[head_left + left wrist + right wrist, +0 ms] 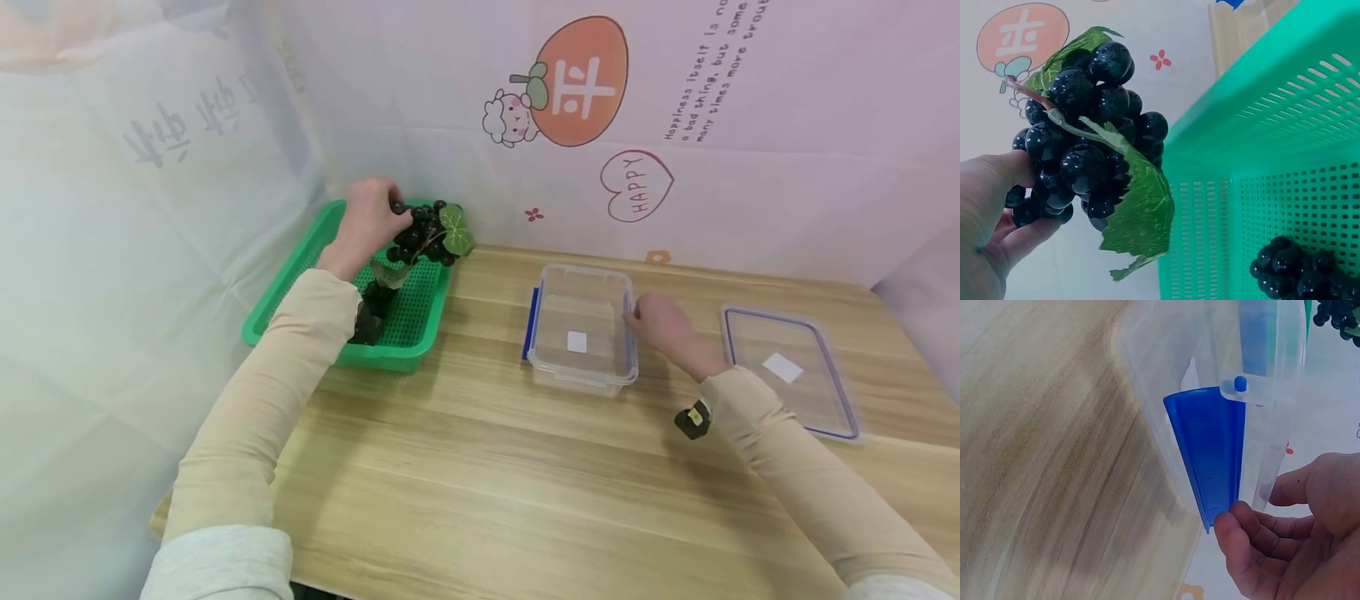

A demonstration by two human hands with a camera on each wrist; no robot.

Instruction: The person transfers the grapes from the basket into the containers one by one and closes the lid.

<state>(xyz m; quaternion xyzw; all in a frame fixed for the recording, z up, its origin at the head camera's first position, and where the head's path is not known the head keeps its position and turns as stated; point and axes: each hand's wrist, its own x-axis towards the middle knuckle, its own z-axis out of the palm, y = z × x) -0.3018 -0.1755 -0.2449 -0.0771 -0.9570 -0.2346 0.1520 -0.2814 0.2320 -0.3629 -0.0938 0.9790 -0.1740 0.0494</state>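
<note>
My left hand [369, 218] grips a bunch of dark grapes [426, 235] with green leaves, raised above the far side of a green basket [382, 360]. In the left wrist view, thumb and fingers pinch the grapes [1085, 159] at one side, and a stem shows. More dark grapes [1300, 269] lie inside the basket. My right hand [663, 323] holds the right side of a clear plastic container [573, 379]. Seen from the right wrist, the thumb is at the container's rim and the fingertips touch the lower end of a blue latch [1207, 450].
A clear lid [797, 343] with a blue seal lies flat at the right, partly behind my right sleeve. A small black device [692, 421] shows by the right wrist. A printed cloth [450, 92] hangs behind the wooden table [450, 483].
</note>
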